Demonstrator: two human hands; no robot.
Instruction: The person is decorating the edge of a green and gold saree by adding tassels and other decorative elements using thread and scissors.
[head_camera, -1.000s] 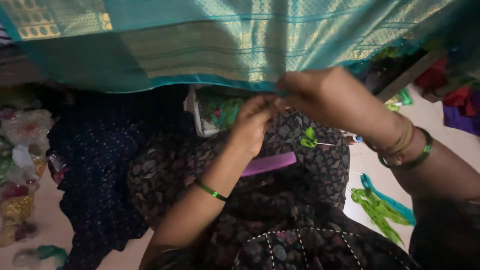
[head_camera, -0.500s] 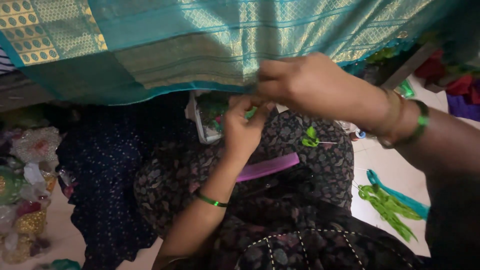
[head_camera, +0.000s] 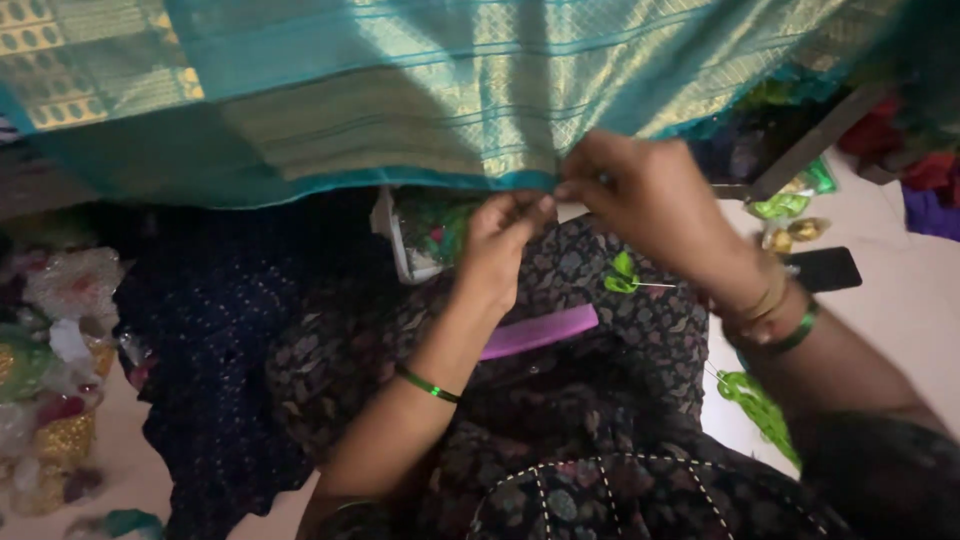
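We cannot see the whole teal and gold cloth (head_camera: 420, 90): the top edge of the picture cuts it off, and so do the left and right edges. Its lower border hangs just above both hands and hides what is behind it. Behind the left hand (head_camera: 505, 245) a clear plastic box (head_camera: 415, 235) with colourful things inside is half covered by this border, and we cannot tell what the things are. At the far left, well apart from the hands, a pile of shiny packets (head_camera: 45, 370) is blurred. The forearms go out of view at the bottom.

Under the hands lies the lap in a dark flowered dress (head_camera: 600, 400), which leaves little free room there. A purple comb (head_camera: 540, 332) rests on the lap just below the left hand. A small green thread piece (head_camera: 622, 275) lies on the lap below the right hand (head_camera: 650, 200). To the right of the right hand the pale floor (head_camera: 900, 330) shows some open room, with a black phone (head_camera: 822, 268) near the wrist and green threads (head_camera: 760, 405) lower down.

Both hands meet at the teal lower border of the cloth. The left hand has its fingers bent and pinches the border from below. The right hand is closed around the border beside it, with the fingertips touching the left hand.
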